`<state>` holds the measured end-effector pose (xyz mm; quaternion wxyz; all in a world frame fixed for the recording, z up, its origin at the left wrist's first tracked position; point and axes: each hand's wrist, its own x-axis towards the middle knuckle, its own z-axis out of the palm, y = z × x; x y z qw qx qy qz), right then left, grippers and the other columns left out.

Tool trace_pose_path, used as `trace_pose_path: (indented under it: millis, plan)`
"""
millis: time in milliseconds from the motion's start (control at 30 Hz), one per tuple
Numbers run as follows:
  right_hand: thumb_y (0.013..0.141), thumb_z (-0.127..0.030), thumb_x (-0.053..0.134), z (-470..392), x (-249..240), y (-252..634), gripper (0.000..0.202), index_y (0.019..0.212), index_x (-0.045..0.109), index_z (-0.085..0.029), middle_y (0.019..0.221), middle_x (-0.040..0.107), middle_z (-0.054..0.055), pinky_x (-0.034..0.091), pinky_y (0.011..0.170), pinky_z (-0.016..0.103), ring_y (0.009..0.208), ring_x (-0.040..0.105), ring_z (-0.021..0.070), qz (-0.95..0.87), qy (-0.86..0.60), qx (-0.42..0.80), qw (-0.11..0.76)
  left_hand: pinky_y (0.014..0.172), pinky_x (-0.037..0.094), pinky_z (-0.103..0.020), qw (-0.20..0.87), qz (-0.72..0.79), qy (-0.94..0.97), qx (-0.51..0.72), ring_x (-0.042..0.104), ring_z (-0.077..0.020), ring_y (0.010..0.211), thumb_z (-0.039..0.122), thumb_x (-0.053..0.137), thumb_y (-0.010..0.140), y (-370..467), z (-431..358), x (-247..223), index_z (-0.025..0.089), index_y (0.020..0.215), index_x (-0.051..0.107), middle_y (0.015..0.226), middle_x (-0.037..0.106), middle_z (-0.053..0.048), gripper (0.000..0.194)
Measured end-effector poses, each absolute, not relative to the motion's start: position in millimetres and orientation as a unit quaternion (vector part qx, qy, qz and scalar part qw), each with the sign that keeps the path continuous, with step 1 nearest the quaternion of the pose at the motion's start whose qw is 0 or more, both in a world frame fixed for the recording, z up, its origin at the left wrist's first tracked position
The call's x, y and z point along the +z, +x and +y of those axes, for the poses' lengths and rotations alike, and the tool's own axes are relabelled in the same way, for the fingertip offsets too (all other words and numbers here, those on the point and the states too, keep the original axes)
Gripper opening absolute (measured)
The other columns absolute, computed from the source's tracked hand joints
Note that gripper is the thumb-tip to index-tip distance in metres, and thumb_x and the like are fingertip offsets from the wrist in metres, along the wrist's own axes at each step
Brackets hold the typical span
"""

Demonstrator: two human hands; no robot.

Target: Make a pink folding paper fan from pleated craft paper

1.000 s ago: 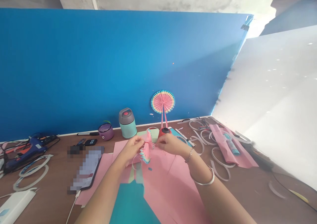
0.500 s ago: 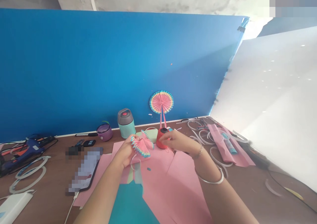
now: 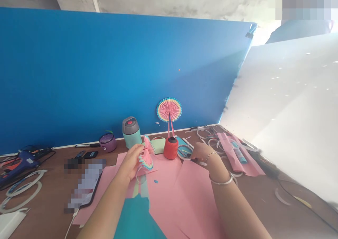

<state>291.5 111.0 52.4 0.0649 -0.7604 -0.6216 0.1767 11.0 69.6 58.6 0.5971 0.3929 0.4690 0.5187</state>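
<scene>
My left hand (image 3: pixel 132 159) is closed on a small pleated paper fan (image 3: pixel 146 159), pink with a blue-and-yellow edge and pinched at its middle like a bow. To the right of the red thread spool (image 3: pixel 171 149), my right hand (image 3: pixel 202 152) reaches down over curled white strips (image 3: pixel 184 151) and a blue sheet (image 3: pixel 180 141). Its fingers bend downward and the tips are largely hidden, so whether they grip anything does not show. Under both hands lie pink paper sheets (image 3: pixel 169 200), with a teal sheet (image 3: pixel 134 214) at the front.
A finished-looking round fan (image 3: pixel 169 110) stands against the blue partition (image 3: pixel 92 73). Left of centre are a teal jar (image 3: pixel 132 133), a purple cup (image 3: pixel 107 143) and a phone (image 3: pixel 87 186). A glue gun (image 3: pixel 19 165) lies far left, a glue tube (image 3: pixel 239 152) on pink paper at right.
My right hand has left the red thread spool and moved right, over the strips and blue sheet. My left hand still holds the pleated fan, now turned more edge-on.
</scene>
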Motion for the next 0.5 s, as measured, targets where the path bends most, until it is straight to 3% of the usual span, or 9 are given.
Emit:
trace_pose_path:
  millis: [100, 333, 500]
  plan:
    - [0.061, -0.018, 0.063, 120, 46, 291, 0.017, 0.077, 0.066, -0.011, 0.066, 0.065, 0.012, 0.040, 0.051, 0.029, 0.065, 0.063, 0.0244, -0.609, -0.770, 0.184, 0.046, 0.050, 0.037, -0.021, 0.600, 0.461, 0.384, 0.529, 0.056, -0.0115, 0.056, 0.037, 0.070, 0.061, 10, 71, 55, 0.019, 0.071, 0.052, 0.063, 0.057, 0.004, 0.028]
    - [0.073, -0.018, 0.055, 125, 36, 295, 0.026, 0.096, 0.062, -0.008, 0.090, 0.066, 0.020, 0.042, 0.061, 0.029, 0.087, 0.064, 0.0266, -0.575, -0.802, 0.148, 0.068, 0.051, 0.038, -0.023, 0.610, 0.475, 0.414, 0.481, 0.063, -0.0177, 0.067, 0.032, 0.071, 0.060, 12, 69, 60, 0.020, 0.078, 0.051, 0.075, 0.067, -0.003, 0.029]
    - [0.083, -0.031, 0.048, 121, 48, 306, 0.040, 0.113, 0.053, -0.006, 0.107, 0.059, 0.024, 0.042, 0.072, 0.033, 0.099, 0.059, 0.0303, -0.535, -0.834, 0.071, 0.110, 0.058, 0.041, -0.022, 0.533, 0.507, 0.501, 0.456, 0.063, -0.0210, 0.089, 0.027, 0.063, 0.067, 11, 63, 69, 0.022, 0.085, 0.051, 0.088, 0.068, -0.004, 0.023]
